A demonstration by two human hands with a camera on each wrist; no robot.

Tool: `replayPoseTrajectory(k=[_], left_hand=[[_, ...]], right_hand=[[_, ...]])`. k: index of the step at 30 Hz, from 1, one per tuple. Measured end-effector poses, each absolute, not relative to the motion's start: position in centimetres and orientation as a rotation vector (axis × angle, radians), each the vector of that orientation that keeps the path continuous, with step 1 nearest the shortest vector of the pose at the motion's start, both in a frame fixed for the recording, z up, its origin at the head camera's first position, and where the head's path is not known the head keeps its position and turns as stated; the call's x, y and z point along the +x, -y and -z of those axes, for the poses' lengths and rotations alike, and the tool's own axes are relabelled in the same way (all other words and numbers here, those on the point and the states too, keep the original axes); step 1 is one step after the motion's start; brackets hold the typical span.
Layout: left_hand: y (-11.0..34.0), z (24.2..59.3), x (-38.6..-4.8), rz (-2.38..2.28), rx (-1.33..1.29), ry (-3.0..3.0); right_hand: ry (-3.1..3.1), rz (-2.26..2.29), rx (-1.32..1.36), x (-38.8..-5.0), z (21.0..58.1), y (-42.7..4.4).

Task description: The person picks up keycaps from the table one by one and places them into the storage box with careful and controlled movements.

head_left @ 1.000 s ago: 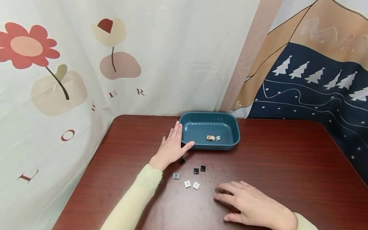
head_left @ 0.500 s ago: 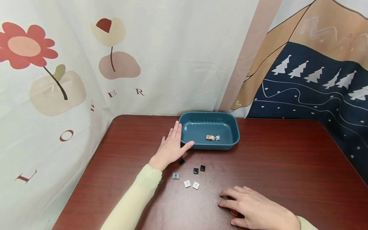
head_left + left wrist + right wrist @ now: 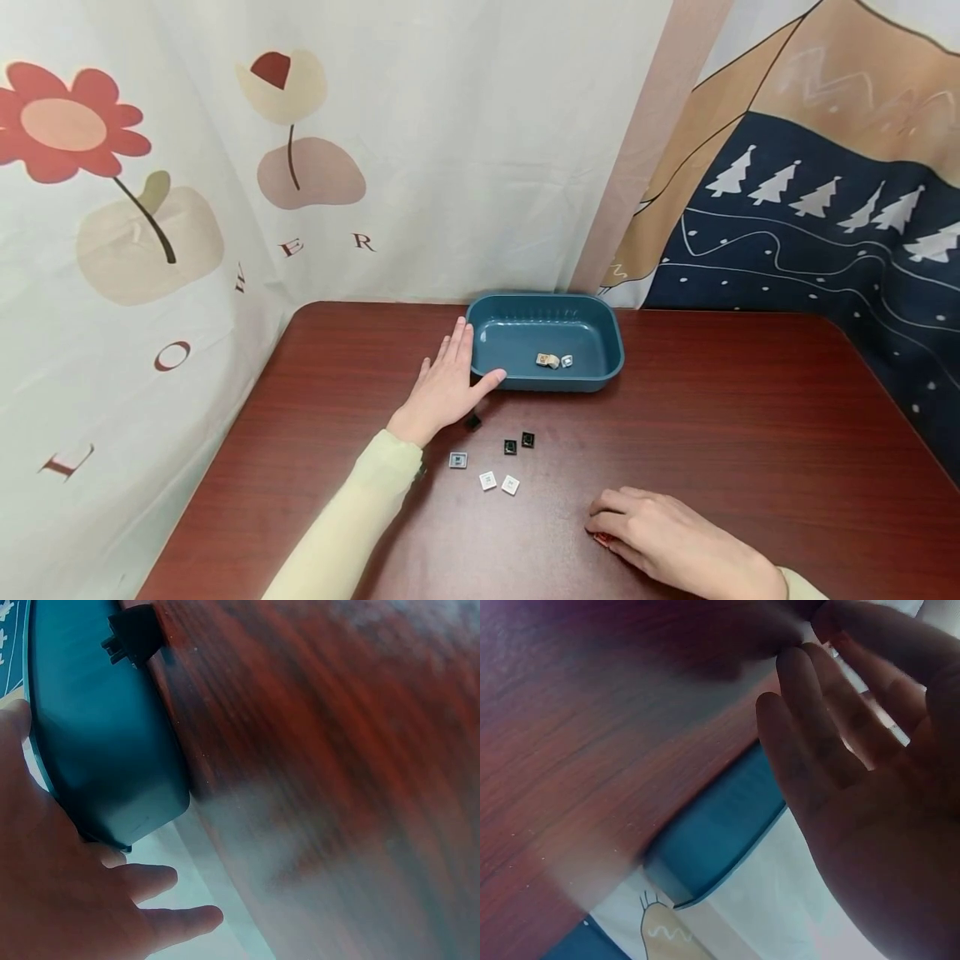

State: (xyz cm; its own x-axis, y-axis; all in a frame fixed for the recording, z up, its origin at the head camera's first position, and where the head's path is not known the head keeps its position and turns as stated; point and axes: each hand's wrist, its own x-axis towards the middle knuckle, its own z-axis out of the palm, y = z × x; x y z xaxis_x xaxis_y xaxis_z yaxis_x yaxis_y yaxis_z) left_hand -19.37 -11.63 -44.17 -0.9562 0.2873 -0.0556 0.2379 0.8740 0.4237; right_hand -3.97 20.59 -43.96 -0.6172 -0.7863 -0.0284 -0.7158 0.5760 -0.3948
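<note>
The right grip (image 3: 660, 533) pinches the red cap (image 3: 602, 539); the tray (image 3: 517, 340) sits ahead and leftward of it, the left hand (image 3: 441, 385) spread against its left end.

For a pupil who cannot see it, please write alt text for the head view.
A person's right hand pinches a red keycap at a brown table; the left hand rests against a blue tub holding small pieces. Black keycaps, two white ones and a grey one lie nearby.
</note>
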Motion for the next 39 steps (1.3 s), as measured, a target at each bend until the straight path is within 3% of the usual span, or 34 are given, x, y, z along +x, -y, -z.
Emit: replayPoseTrajectory(k=[24,39], left_hand=[[11.7,44.2,-19.3,-0.646,0.421,-2.932],[11.6,44.4,-19.5,-0.645,0.409,-2.929]], right_hand=[[-2.700,0.573,-1.330,-4.3,44.1,-20.5],[-2.947,0.728,-1.378,-6.8,43.7,-20.5]])
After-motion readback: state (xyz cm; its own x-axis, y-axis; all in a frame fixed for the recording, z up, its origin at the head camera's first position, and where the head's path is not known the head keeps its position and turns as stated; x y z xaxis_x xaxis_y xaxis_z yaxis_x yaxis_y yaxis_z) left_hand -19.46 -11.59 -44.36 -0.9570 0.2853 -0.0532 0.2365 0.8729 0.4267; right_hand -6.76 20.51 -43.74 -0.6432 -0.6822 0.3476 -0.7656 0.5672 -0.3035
